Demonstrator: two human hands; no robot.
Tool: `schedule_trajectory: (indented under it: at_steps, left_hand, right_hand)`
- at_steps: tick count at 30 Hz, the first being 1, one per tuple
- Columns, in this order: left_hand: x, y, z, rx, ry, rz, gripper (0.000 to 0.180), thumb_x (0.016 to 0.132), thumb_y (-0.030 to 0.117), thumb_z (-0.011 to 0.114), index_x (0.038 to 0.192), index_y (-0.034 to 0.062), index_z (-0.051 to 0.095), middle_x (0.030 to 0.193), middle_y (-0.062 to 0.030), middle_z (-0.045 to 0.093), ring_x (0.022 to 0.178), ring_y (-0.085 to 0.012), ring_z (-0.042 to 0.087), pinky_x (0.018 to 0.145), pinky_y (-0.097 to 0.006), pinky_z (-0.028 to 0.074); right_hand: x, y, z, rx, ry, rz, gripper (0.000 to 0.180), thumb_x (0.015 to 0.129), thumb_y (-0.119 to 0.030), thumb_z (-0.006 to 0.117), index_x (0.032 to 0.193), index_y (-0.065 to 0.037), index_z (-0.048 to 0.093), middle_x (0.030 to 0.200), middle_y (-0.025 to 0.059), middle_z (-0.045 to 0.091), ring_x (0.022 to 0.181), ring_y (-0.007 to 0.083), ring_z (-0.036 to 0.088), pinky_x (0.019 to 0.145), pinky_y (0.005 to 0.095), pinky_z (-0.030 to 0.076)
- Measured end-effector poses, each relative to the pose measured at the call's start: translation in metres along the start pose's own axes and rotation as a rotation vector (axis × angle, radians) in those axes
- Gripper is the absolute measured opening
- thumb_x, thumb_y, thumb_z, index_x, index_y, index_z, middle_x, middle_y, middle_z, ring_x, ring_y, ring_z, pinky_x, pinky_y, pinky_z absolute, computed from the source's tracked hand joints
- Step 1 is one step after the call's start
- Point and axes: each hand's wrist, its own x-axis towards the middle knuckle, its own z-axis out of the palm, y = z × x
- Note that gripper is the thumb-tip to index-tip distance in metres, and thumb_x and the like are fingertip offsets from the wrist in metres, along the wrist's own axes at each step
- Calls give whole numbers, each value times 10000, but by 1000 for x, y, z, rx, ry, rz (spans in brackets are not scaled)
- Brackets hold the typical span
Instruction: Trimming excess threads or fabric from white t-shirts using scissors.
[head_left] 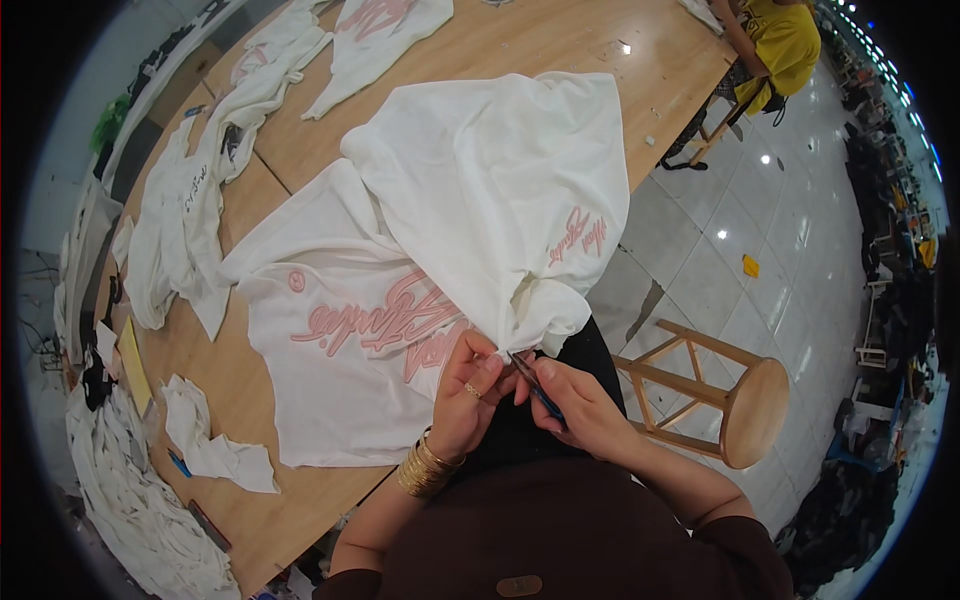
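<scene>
My left hand [466, 392], with a ring and gold bangles at the wrist, pinches the gathered near end of a white garment [500, 160]. The garment spreads away from me across the table edge, with small pink lettering on its right part. Closed around slim thread snips [545, 398] with a dark blue handle is my right hand [588, 412]. Their tip meets the cloth right beside my left fingertips; whether the blades are apart is too small to tell. Underneath, to the left, lies a white sweatshirt [275, 410] with large pink lettering.
More white garments [165, 235] lie along the wooden table's [310, 510] far left side. A heap of white cloth [130, 500] fills the lower left, near a white scrap [215, 440]. To my right stands a wooden stool [755, 412]. A person in yellow [785, 45] sits at the far right.
</scene>
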Motion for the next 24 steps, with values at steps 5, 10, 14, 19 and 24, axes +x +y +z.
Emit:
schedule_trajectory:
  at_steps: [5,10,14,19,24]
  left_hand:
    - [-1,0,1,52,53,-19,90,941,149,416,974,75,376,1066,-166,545,793,-200,552,681,-298,454]
    - [-2,-2,-2,64,44,-13,96,940,153,420,973,76,374,1077,-169,547,816,-212,561,679,-315,466]
    - [-3,-1,-1,87,59,-24,96,940,151,420,970,74,371,1090,-169,547,822,-209,565,705,-323,473]
    - [-3,-1,-1,112,57,-4,89,942,145,410,966,71,367,1088,-162,543,829,-199,560,738,-323,471]
    - [-2,-1,1,138,74,-3,88,943,142,404,960,65,364,1082,-157,535,818,-197,554,729,-318,468]
  right_hand:
    - [0,2,1,53,-1,54,413,978,-383,266,882,-54,497,511,-24,378,369,37,259,348,188,201]
    - [-1,-2,1,68,-4,107,394,980,-361,265,868,-56,487,508,-24,378,361,37,255,336,188,198]
    - [-3,-6,-1,83,-14,143,396,981,-365,261,865,-59,483,507,-28,371,362,33,251,335,185,195]
    - [-3,-8,-2,173,-44,231,408,980,-383,254,866,-63,480,505,-34,356,361,28,239,334,179,189]
    - [-3,-8,-2,219,-46,238,407,981,-380,251,867,-61,476,503,-31,353,356,32,232,330,183,187]
